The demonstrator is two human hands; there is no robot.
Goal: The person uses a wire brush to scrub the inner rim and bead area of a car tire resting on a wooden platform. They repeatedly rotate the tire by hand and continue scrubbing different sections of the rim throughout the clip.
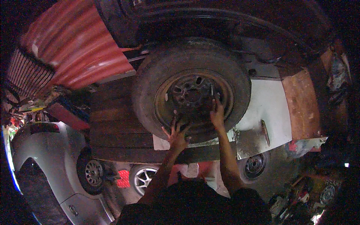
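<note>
A large tyre (146, 97) on a rusty steel rim (162, 98) stands in front of me, under the edge of a dark car body. My left hand (177, 135) spreads its fingers over the lower left of the wheel, against the tyre and rim edge. My right hand (217, 112) reaches inside the rim, right of the dark hub centre (192, 95). Its fingers are drawn together near one of the wheel's holes. A thin pale piece shows at the fingertips, too small and dim to name.
Left of the wheel hangs a red corrugated sheet (80, 45). A silver car (52, 150) stands at lower left. White-spoked (144, 180) and dark (255, 165) wheels lie near my arms. A white panel (266, 112) and a brown board (302, 101) are on the right.
</note>
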